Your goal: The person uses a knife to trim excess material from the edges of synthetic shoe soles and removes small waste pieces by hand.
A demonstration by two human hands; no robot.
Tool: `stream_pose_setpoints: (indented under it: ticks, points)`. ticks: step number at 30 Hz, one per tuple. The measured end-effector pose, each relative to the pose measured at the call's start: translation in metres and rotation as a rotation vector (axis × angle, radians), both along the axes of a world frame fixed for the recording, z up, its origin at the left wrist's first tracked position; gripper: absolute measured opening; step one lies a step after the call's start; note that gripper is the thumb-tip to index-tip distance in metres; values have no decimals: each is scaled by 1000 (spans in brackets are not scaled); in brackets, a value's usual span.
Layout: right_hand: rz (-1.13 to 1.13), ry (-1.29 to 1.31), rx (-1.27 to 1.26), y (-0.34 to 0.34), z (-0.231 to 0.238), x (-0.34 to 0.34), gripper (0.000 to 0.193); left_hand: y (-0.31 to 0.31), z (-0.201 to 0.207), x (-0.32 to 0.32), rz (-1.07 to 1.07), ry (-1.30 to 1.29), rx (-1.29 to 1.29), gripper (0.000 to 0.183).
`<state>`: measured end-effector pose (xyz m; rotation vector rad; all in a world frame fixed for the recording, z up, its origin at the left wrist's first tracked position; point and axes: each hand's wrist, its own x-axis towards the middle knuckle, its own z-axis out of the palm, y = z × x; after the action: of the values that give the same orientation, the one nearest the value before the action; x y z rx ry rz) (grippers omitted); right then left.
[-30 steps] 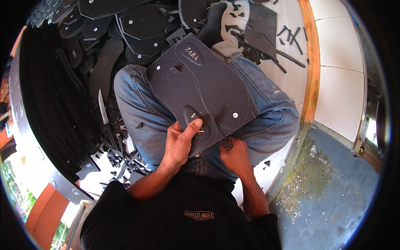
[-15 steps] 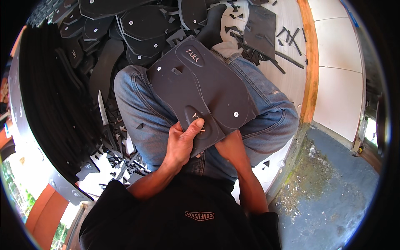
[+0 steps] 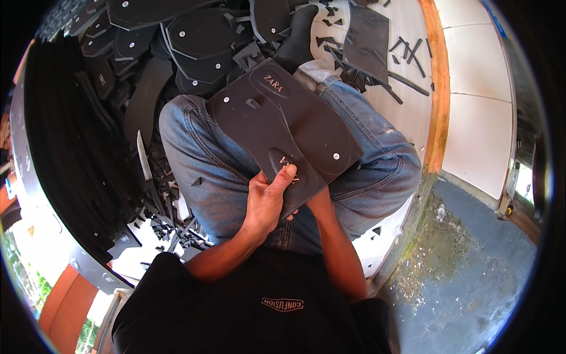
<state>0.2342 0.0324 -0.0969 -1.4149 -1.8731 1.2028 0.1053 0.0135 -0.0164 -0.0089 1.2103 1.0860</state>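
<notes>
A dark grey foam sheet [image 3: 312, 127] lies tilted across my lap. Two footbed outlines are marked on it, with oval heel pads, small white dots and a small foam scrap [image 3: 253, 104] on top. My left hand [image 3: 265, 200] grips its lower corner, thumb pressed flat on the lower heel pad and fingers beneath. My right hand [image 3: 320, 203] reaches under the lower right edge, its fingers mostly hidden by the sheet. A few fingertips show below the corner, but I cannot tell whose hand they belong to.
A knife [image 3: 142, 152] with a pale blade stands left of my knee among black offcuts [image 3: 183, 233]. A tall stack of black sheets [image 3: 76, 141] fills the left. Cut soles [image 3: 206, 35] pile up ahead. Strips [image 3: 407, 88] lie at the far right, near a wooden edge [image 3: 437, 100].
The sheet's lower corner has shifted slightly right and up, and the sheet looks more tilted. Both hands moved with it, and fingertips now show below the corner.
</notes>
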Motion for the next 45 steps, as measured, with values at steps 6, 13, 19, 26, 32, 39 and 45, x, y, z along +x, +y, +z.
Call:
stream_pose_setpoints:
  ticks: [6,13,19,26,32,39,45]
  points:
    - [-198,100,98,-2,-15,-9,30,0,2,-4,-29,3,-48,31]
    - [-192,78,76,19,-18,-20,30,-4,4,-12,-15,-51,-37,30]
    - [-158,44,14,39,-14,-24,31,-8,5,-19,-45,-54,-12,30]
    - [-116,35,-29,57,-16,-34,31,-15,7,-29,-79,-78,8,31]
    - [-89,22,-68,63,-14,-40,31,-20,5,-37,-80,-112,17,29]
    - [-40,-28,-121,69,-6,-44,32,-37,5,-58,-132,-83,15,29]
    - [269,-263,-305,97,0,-82,32,-81,-18,-110,-281,-40,157,27]
